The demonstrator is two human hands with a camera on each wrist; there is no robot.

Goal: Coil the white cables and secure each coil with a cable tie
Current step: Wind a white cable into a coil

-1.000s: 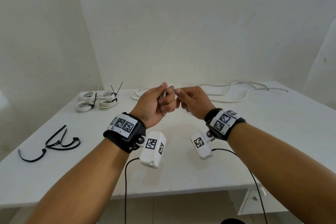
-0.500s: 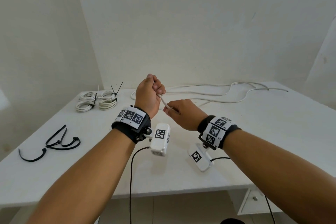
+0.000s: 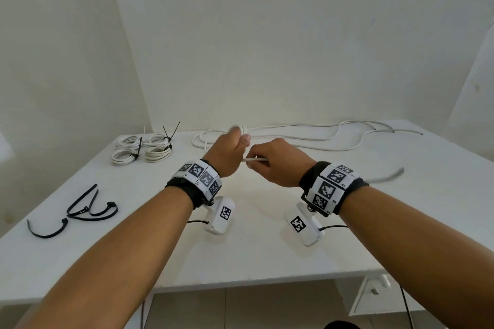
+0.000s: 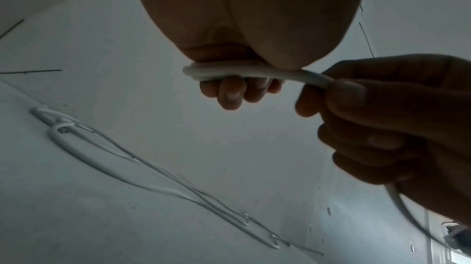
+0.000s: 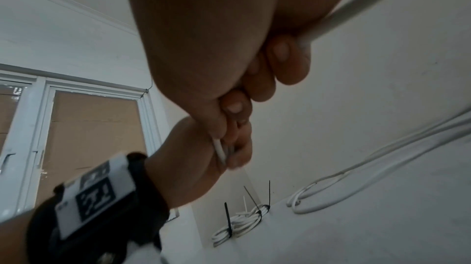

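**Winding the white cable above the table**

I have my left hand point(image 3: 229, 153) curled round small loops of the white cable point(image 4: 251, 72), held above the white table point(image 3: 267, 254). My right hand point(image 3: 280, 162) pinches the strand just beside it; the trailing end looks blurred. Tied coils point(image 3: 143, 149) and black cable ties point(image 3: 80, 211) lie to the left.

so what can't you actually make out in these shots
- Turns in the coil: head view, the left hand wraps it; left wrist view shows only its underside.
- Free end of the held cable: head view, a blurred streak off to the right.
- Bundled coils: too small in head view to count their loops.
- Loose cable ties: overlapping, so the count is unsure.
- Right hand fingers: hidden behind its back in head view.
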